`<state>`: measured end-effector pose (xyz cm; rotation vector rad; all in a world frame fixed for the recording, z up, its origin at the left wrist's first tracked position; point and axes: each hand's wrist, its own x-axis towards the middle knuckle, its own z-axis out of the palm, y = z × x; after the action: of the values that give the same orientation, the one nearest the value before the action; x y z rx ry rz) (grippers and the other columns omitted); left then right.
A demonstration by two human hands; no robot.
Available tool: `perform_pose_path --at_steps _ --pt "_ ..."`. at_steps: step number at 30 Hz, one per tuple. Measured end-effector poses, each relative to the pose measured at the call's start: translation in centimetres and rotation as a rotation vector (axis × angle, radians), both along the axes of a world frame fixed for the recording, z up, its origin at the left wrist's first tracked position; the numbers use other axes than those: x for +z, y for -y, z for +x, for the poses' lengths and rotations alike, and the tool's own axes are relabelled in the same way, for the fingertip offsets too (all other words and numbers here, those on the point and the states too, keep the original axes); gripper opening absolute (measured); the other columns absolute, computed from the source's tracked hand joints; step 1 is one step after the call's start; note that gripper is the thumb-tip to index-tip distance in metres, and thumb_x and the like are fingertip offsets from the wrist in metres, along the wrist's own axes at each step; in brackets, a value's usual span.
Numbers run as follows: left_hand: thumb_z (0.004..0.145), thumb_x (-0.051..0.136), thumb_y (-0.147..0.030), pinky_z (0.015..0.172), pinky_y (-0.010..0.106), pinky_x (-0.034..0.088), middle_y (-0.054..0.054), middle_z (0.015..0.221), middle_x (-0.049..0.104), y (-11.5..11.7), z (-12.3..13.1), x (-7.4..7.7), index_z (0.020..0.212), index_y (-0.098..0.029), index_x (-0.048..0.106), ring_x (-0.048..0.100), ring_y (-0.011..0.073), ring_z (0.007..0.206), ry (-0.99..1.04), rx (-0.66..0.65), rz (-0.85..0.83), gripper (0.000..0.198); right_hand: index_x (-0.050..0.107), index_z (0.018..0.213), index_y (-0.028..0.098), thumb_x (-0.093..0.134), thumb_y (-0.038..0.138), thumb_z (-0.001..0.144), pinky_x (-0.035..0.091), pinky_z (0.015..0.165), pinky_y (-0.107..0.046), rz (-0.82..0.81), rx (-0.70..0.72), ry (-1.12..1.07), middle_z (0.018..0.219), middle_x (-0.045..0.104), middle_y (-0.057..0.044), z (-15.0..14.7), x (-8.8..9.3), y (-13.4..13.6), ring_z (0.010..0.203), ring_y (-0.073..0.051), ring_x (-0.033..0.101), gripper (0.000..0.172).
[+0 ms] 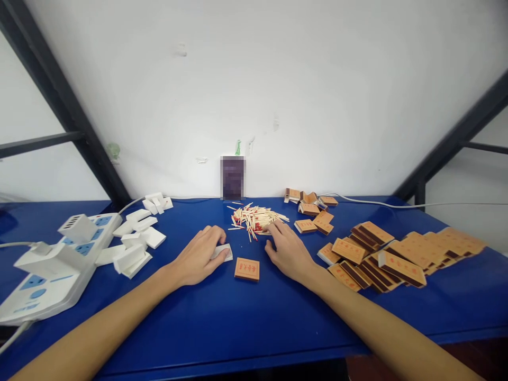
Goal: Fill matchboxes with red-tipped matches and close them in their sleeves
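Note:
My left hand [200,255] has its fingers closed round a small white matchbox tray [227,252], resting on the blue table. My right hand [289,251] reaches to the near right edge of a heap of red-tipped matches [256,218]; its fingers are curled and the fingertips are partly hidden, so a held match cannot be made out. Between the hands, slightly nearer the front, an orange matchbox cover [246,269] lies flat, touched by neither hand.
White trays [135,241] lie loosely at the left beside a power strip [67,275] with plugs and cables. Orange matchboxes [365,254] are piled at the right, with several more [311,209] behind. A blurred dark upright object [233,178] stands by the wall.

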<state>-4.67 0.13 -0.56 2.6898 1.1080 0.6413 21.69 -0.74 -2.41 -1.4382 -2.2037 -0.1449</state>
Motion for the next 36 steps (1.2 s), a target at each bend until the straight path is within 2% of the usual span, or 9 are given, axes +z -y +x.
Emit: perform_pose_path --at_steps 3,8,11,14,18,21,24,30,36 --pt "0.099 0.034 -0.037 0.073 0.036 0.041 0.005 0.090 0.052 -0.6 -0.1 -0.4 0.086 -0.021 0.039 0.046 0.0197 0.080 0.049 0.056 -0.003 0.021 0.057 0.117 0.014 0.044 0.010 0.088 0.044 0.096 -0.043 0.020 0.063 0.050 0.121 0.061 -0.015 0.0 -0.1 -0.2 0.111 -0.028 0.054 0.032" --pt "0.098 0.032 -0.042 0.070 0.037 0.038 0.003 0.078 0.048 -1.4 -0.3 -0.3 0.079 -0.022 0.035 0.043 0.0203 0.074 0.019 0.174 0.026 0.029 0.063 0.111 0.013 0.043 0.012 0.091 0.044 0.095 -0.041 -0.019 0.074 0.083 0.115 0.064 -0.013 -0.1 -0.2 -0.3 0.107 -0.026 0.056 0.029" --pt "0.099 0.025 -0.043 0.075 0.040 0.037 0.005 0.086 0.054 -1.2 -0.2 0.0 0.085 -0.021 0.042 0.045 0.0226 0.081 -0.031 0.217 0.054 0.031 0.066 0.108 0.014 0.043 0.011 0.092 0.044 0.096 -0.039 -0.036 0.069 0.081 0.110 0.065 -0.012 0.0 -0.2 -0.4 0.105 -0.024 0.057 0.028" --pt "0.100 0.019 -0.040 0.082 0.044 0.037 0.006 0.100 0.058 -0.7 -0.3 0.3 0.100 -0.022 0.049 0.047 0.0258 0.091 -0.089 0.254 0.084 0.035 0.067 0.107 0.014 0.044 0.010 0.093 0.045 0.096 -0.036 -0.053 0.073 0.075 0.107 0.065 -0.011 0.1 -0.3 -0.5 0.104 -0.023 0.058 0.027" --pt "0.095 0.026 -0.031 0.084 0.046 0.038 0.007 0.109 0.059 -0.3 -0.6 0.4 0.116 -0.022 0.052 0.048 0.0277 0.096 -0.153 0.282 0.065 0.034 0.069 0.103 0.015 0.046 0.011 0.094 0.047 0.089 -0.035 -0.054 0.094 0.069 0.104 0.066 -0.010 0.1 -0.5 -0.4 0.098 -0.022 0.060 0.025" --pt "0.090 0.036 -0.026 0.087 0.045 0.039 0.008 0.114 0.059 -0.2 -0.6 0.5 0.122 -0.022 0.052 0.048 0.0272 0.099 -0.122 0.198 0.034 0.036 0.070 0.098 0.017 0.049 0.010 0.093 0.047 0.083 -0.035 -0.057 0.121 0.073 0.098 0.067 -0.008 0.0 -0.5 0.0 0.092 -0.021 0.059 0.022" --pt "0.093 0.040 -0.030 0.094 0.045 0.038 0.009 0.124 0.057 0.1 -0.2 0.6 0.126 -0.022 0.052 0.047 0.0274 0.111 -0.075 0.060 0.003 0.036 0.070 0.095 0.019 0.052 0.008 0.091 0.047 0.079 -0.035 -0.069 0.154 0.054 0.096 0.068 -0.007 -0.2 -0.4 0.7 0.090 -0.021 0.059 0.021" --pt "0.094 0.048 -0.032 0.105 0.048 0.033 0.010 0.135 0.051 0.7 0.5 0.7 0.131 -0.025 0.052 0.042 0.0287 0.125 -0.099 -0.132 0.019 0.038 0.070 0.096 0.019 0.055 0.009 0.091 0.046 0.080 -0.035 -0.033 0.249 -0.077 0.094 0.071 -0.005 -0.7 -0.4 1.4 0.090 -0.021 0.059 0.019" --pt "0.087 0.059 -0.034 0.104 0.051 0.033 0.011 0.136 0.049 1.1 0.7 1.0 0.118 -0.024 0.062 0.041 0.0323 0.126 -0.141 -0.230 0.068 0.033 0.070 0.095 0.020 0.058 0.007 0.088 0.047 0.076 -0.032 -0.052 0.273 -0.156 0.091 0.072 -0.004 -0.8 -0.6 1.3 0.083 -0.018 0.062 0.019"
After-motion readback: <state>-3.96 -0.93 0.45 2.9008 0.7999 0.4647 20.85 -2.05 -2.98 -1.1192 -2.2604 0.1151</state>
